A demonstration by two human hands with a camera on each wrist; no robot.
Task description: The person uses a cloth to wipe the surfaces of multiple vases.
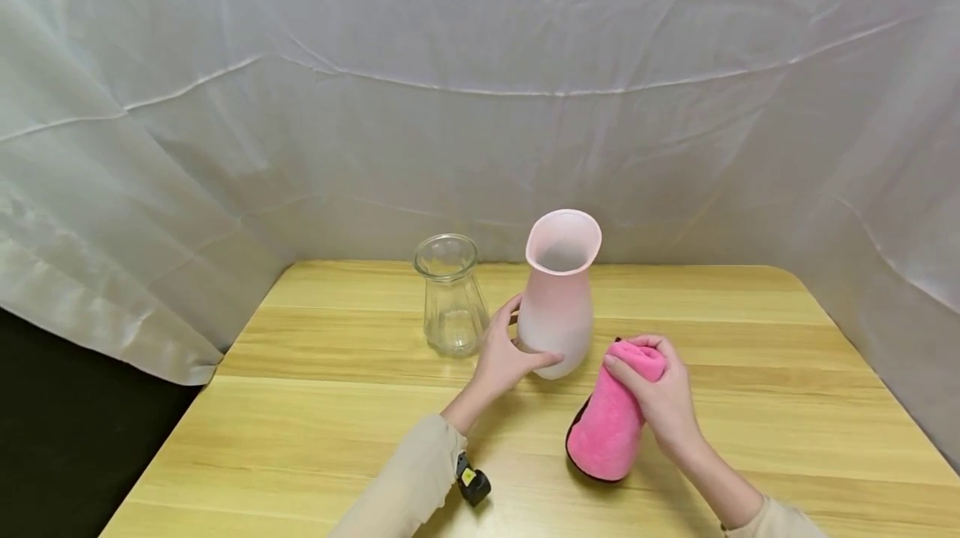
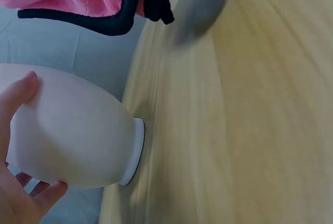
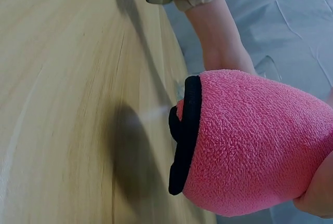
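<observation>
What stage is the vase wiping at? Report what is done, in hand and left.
Done: the left hand grips the frosted pink vase low on its body, and the right hand holds the pink cloth. In hand: the cloth is lifted just off the table, beside the vase but apart from it. Left: the wiping itself, it seems. The clear glass vase stands untouched.

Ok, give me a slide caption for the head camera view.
Left hand grips a frosted pink vase beside a clear glass vase while right hand holds a pink cloth.
</observation>
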